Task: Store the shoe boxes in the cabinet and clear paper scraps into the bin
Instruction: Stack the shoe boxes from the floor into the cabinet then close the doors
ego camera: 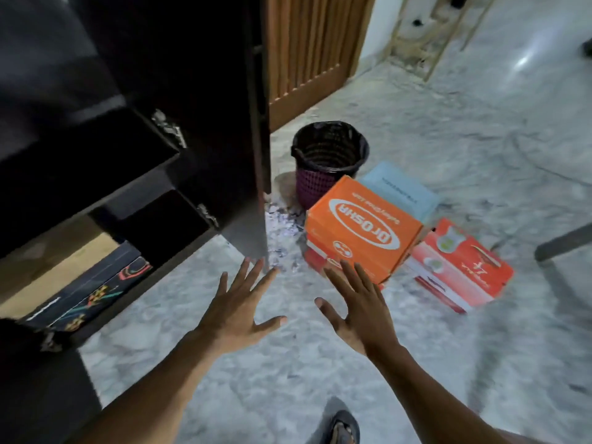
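1. Hands are seen nearest: the left hand [238, 310] and right hand [360, 310] are both spread flat with fingers splayed, empty, held above the floor [288, 379]; a sandalled foot [344, 427] is visible below.
2. Just past the right fingertips, the orange shoe box [363, 229] is stacked on a red box [315, 262]; a careless grab of the top one alone could tip or drag the stack.
3. Beside it, a red-and-white box [461, 267] and a pale blue box [398, 190] are left on the floor.
4. Paper scraps [282, 225] are scattered by the open cabinet door [253, 155]; they could be spread further if boxes are slid through them.
5. Inside the cabinet [96, 155], a dark patterned box [93, 290] is already stored low down.
6. Farthest, the bin [330, 161] is standing upright, near enough the stack to be knocked.
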